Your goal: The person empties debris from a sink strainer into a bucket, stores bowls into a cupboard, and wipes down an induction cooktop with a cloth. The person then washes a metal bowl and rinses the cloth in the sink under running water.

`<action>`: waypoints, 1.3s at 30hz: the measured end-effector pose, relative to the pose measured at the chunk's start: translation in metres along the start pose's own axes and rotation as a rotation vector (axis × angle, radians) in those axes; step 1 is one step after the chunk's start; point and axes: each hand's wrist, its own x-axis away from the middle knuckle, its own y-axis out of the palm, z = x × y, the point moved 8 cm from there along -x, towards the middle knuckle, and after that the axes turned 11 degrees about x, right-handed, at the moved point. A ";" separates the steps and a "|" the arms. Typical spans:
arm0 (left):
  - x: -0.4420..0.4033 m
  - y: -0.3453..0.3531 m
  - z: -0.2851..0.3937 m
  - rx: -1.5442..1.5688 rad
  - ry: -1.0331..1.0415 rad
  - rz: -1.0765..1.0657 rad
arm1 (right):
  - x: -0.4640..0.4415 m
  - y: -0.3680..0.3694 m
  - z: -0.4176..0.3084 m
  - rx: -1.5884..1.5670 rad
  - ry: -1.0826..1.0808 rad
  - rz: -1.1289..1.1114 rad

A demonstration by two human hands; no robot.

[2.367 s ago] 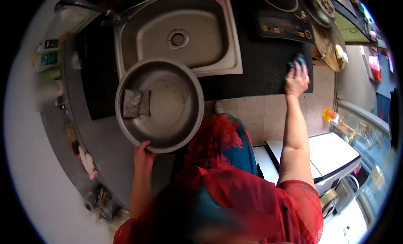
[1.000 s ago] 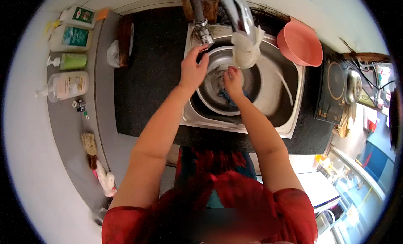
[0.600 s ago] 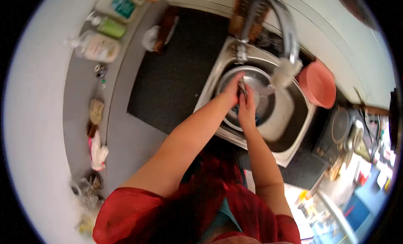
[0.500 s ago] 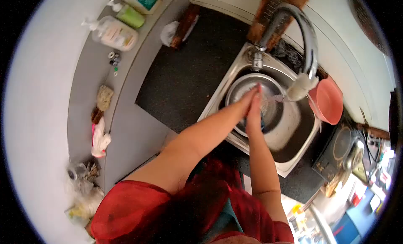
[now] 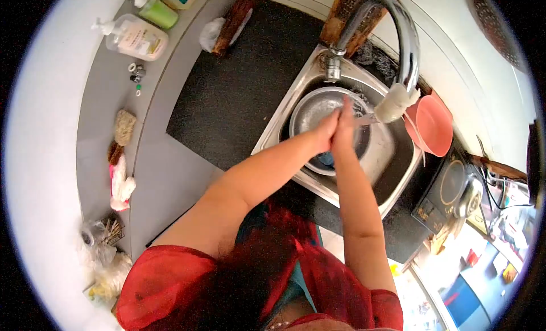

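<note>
Two-hand contact: left hand (image 5: pixel 327 134) against right hand (image 5: pixel 343 129), over stainless-steel basin (image 5: pixel 309 112), left of gooseneck faucet (image 5: pixel 408 49) outlet; anything grasped between palms: impossible to tell.

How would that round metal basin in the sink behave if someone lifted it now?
The metal basin would probably stay stiff, given its metal wall. Its rim might feel slippery, with water streaming from the faucet just above. If tilted, the blue cloth inside could slide.
</note>
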 end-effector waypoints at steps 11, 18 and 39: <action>-0.011 -0.006 0.047 0.207 0.466 0.013 | -0.010 -0.007 0.026 -0.676 -0.037 -0.101; 0.019 -0.048 0.030 -0.304 0.476 0.209 | 0.005 -0.020 0.058 -0.646 0.240 -0.004; 0.168 -0.154 0.127 -0.131 0.646 0.047 | 0.106 0.127 -0.006 0.019 0.061 -0.793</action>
